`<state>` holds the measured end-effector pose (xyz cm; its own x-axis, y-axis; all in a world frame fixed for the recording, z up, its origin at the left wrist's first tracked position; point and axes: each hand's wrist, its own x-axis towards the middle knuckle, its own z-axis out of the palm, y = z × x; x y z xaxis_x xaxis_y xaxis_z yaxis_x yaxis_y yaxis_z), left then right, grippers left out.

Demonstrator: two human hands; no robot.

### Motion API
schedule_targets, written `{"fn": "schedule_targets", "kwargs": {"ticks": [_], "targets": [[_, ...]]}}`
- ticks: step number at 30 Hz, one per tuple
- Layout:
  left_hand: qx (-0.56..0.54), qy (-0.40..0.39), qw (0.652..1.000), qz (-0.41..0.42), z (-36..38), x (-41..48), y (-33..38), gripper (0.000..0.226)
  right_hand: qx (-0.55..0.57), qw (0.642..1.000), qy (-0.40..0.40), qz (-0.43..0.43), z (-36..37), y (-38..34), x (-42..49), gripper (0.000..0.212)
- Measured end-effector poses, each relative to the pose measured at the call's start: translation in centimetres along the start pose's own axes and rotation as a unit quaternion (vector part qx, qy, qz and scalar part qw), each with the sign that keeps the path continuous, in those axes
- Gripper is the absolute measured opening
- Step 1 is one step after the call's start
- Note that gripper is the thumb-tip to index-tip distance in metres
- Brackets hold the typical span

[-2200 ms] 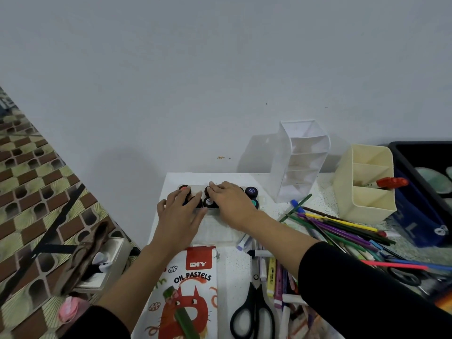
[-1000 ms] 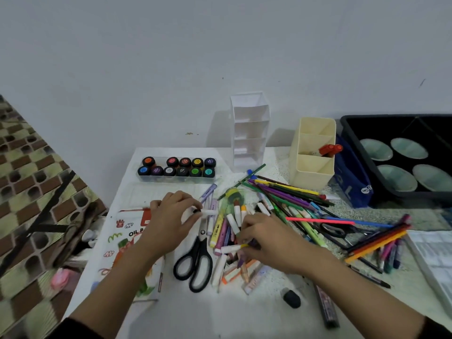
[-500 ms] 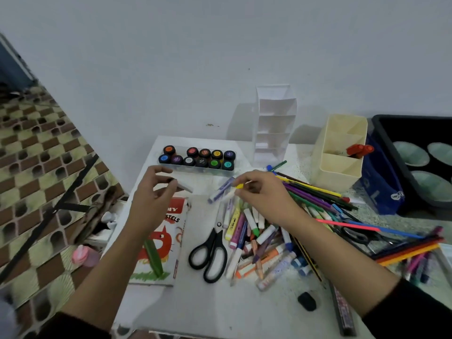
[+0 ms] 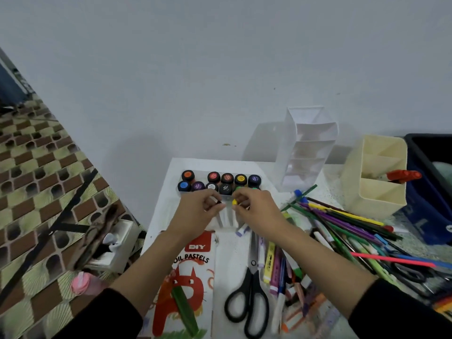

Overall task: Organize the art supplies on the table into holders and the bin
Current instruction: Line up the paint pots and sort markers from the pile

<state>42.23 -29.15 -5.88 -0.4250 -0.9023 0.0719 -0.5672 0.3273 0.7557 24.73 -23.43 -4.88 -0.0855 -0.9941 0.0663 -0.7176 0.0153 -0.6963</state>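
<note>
**A:** Hands, position?

**B:** Both at the back left of the white table [image 4: 230, 255], just in front of the paint-pot tray [image 4: 220, 183]. Sleeves dark, forearms bare.

**A:** Fingers?

**B:** The left hand [image 4: 195, 212] has its fingers curled in, pinching a black-tipped stick [image 4: 218, 203] near the tip. The right hand [image 4: 259, 209] has the same narrow pinch on a yellow-tipped stick [image 4: 234, 202]. The two tips sit close together, pointing toward the pots. The pale shafts slant back toward the person. I cannot tell whether the sticks touch.

**A:** What lies under the sticks?

**B:** Blurred. Something pale, not readable.

**A:** Holders and bin?

**B:** A white tiered holder [image 4: 308, 148] stands at the back against the wall. The cream holder [image 4: 376, 189] stands to its right, with a red item [image 4: 403, 176] poking over its right rim. The black bin [image 4: 430, 152] is at the far right, cut off by the frame edge. A blue container [image 4: 423, 216] is just beside the cream holder.

**A:** Loose supplies?

**B:** Coloured pencils [image 4: 342, 216] lie fanned in a heap between the right hand and the cream holder. Markers [image 4: 275, 265] lie beside the right forearm. Black-handled scissors [image 4: 247, 297] lie flat with the blades pointing toward the hands, between the markers and the oil pastels box [image 4: 193, 263]. The box lies by the left forearm, with a green stick [image 4: 184, 311] on it.
</note>
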Motion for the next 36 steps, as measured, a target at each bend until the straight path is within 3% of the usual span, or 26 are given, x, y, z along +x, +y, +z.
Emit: {"fn": "schedule_targets", "kwargs": {"ticks": [9, 14, 18, 25, 29, 33, 36], "targets": [[0.024, -0.092, 0.993, 0.074, -0.4, 0.4, -0.6, 0.042, -0.023, 0.999, 0.046, -0.013, 1.5, 0.5, 0.2, 0.016], [0.088, -0.088, 0.987, 0.105, 0.3, 0.6, -1.0, 0.031, -0.114, 0.99, 0.037, -0.076, 2.0, 1.9, 0.1, 0.006], [0.103, -0.092, 0.983, 0.119, 0.6, 1.0, -1.5, 0.023, -0.163, 0.979, 0.011, -0.124, 1.9, 1.8, -0.4, 0.015], [0.147, -0.081, 0.976, 0.138, 1.5, 1.0, -1.9, 0.025, -0.224, 0.967, -0.062, -0.101, 0.8, 0.8, 0.3, 0.016], [0.152, -0.069, 0.978, 0.127, 1.3, 0.2, -1.7, 0.027, -0.141, 0.986, -0.06, -0.058, -0.6, 0.6, -0.3, 0.012], [0.131, -0.039, 0.983, 0.12, 0.7, -1.7, -0.3, 0.029, 0.002, 0.999, 0.05, 0.002, -4.2, 0.6, -3.5, 0.01], [0.082, -0.046, 0.988, 0.123, 0.2, -3.5, 1.8, 0.021, 0.036, 0.995, 0.093, 0.024, -6.5, 1.5, -6.7, 0.009]]}}
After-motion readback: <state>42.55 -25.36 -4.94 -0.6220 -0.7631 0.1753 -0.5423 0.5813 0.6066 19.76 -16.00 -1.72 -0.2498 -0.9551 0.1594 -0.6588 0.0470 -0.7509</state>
